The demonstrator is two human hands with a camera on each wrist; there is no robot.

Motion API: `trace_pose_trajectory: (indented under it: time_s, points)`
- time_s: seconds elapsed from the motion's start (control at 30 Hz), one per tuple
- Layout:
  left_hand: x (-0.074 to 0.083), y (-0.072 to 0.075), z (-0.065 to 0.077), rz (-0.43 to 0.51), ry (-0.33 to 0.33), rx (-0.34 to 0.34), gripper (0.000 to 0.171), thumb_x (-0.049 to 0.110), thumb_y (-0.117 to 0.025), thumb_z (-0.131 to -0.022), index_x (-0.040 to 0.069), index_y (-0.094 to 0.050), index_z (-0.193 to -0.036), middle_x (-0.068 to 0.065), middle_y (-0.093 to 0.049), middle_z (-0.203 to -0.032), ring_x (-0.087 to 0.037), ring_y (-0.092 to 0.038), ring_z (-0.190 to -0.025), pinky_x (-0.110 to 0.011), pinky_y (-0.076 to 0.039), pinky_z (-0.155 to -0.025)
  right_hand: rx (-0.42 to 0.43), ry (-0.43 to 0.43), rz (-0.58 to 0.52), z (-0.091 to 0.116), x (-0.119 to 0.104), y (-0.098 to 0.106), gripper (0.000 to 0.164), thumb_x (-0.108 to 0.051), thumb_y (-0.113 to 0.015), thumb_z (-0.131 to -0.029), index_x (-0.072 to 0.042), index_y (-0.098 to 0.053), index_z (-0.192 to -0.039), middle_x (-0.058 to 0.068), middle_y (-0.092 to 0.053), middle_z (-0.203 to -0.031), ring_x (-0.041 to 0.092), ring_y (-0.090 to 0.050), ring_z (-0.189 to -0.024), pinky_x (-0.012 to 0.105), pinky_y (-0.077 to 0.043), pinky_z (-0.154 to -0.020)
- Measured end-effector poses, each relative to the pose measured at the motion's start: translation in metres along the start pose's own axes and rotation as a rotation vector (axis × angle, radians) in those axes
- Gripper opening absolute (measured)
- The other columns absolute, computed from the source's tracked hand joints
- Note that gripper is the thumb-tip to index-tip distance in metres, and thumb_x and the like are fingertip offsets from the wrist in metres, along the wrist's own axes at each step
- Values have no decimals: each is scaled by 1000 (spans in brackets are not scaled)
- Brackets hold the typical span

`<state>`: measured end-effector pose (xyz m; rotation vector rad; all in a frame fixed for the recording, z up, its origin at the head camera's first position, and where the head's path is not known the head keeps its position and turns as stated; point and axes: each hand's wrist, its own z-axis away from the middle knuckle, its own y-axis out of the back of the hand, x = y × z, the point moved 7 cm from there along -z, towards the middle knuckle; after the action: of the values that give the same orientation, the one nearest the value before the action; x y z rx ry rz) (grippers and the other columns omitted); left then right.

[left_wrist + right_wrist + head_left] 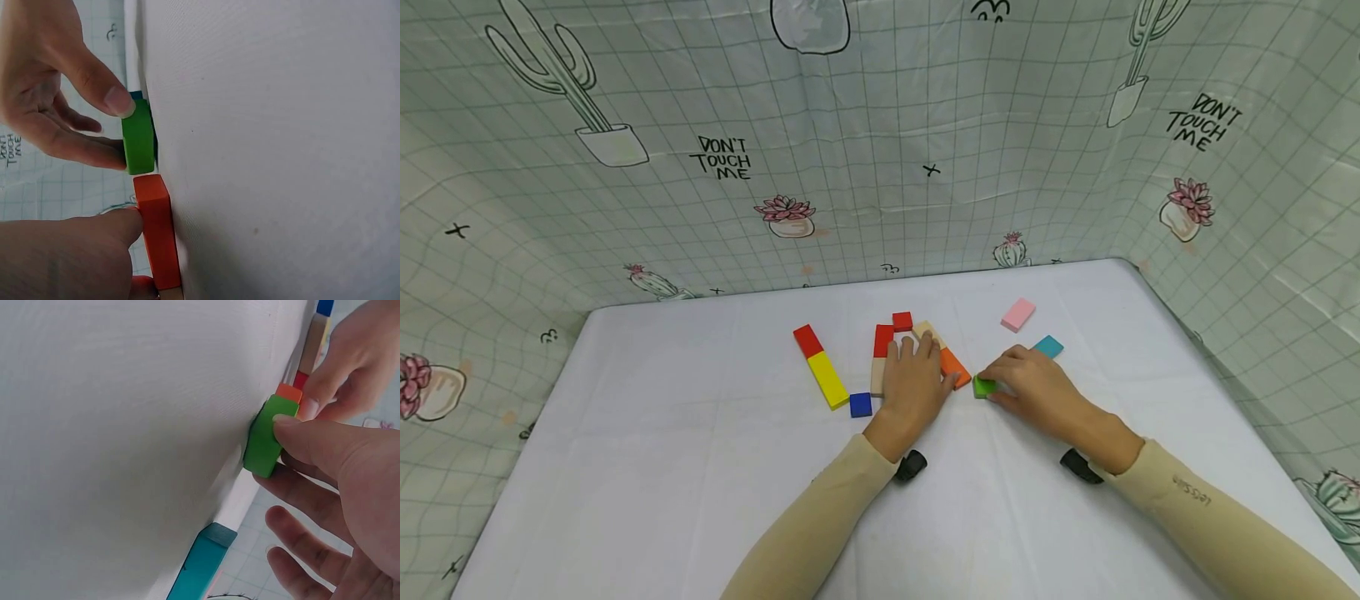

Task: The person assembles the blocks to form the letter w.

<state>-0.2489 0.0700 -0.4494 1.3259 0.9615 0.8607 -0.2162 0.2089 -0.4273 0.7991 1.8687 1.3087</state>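
My right hand (pixel 1041 390) pinches a small green block (pixel 982 387) between thumb and index finger, its other fingers free. That block stands just right of an orange block's (pixel 957 369) lower end; in the left wrist view a narrow gap separates them. With fingers fairly straight, my left hand (pixel 913 387) lies over the middle blocks, its thumb touching the orange block. A natural wood block (pixel 925 328) continues the orange one's slant upward. Left of that hand, a red block (pixel 883 340) tops another wood block (pixel 877 379), partly covered by the hand.
Farther left, a red block (pixel 808 341) and a yellow block (pixel 828 382) form a slanted line, with a blue square (pixel 861 405) beside its lower end. A small red square (pixel 902 321) sits at the top middle. Teal (pixel 1048 346) and pink (pixel 1018 315) blocks lie right.
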Motion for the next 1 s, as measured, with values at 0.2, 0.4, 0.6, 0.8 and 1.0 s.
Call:
trace_pose_trajectory:
  time_s: [0.2,0.4,0.6,0.8,1.0]
  points:
    - [0,-1,0,5,0,-5,68,58,-54,-106,14,-52,-158,-6,-51,-162,-32,-48,-148,-50,-34,-125,1,9,6,1,-1,0,32,-3,-93,-78,-2,-81,-107,7,-80,-103,28,-68,-101,45,-59,-87]
    - [0,-1,0,0,0,-3,69,58,-54,-106,13,-51,-158,-6,-51,-162,-32,-48,-147,-50,-35,-125,-8,9,15,0,-1,-2,32,-5,-93,-79,-3,-81,-109,6,-80,-104,27,-68,-102,45,-59,-88]
    - [1,0,-2,-18,-7,8,68,57,-54,-106,12,-52,-158,-6,-51,-161,-32,-49,-147,-49,-36,-124,-5,25,23,1,-1,0,31,-6,-92,-80,-4,-81,-109,6,-80,-106,28,-69,-102,45,-58,-88]
    - [1,-1,-2,-2,-9,-9,69,58,-53,-106,12,-51,-158,-6,-49,-163,-31,-45,-150,-49,-33,-126,26,-93,40,3,13,9,38,-16,-86,-89,1,-76,-121,16,-75,-122,37,-68,-112,53,-57,-94]
    - [1,-2,-3,-21,-20,-12,68,58,-52,-107,12,-51,-158,-6,-50,-162,-30,-42,-152,-49,-32,-126,34,-306,87,14,33,17,55,-25,-82,-93,8,-65,-133,31,-61,-135,53,-58,-119,65,-50,-98]
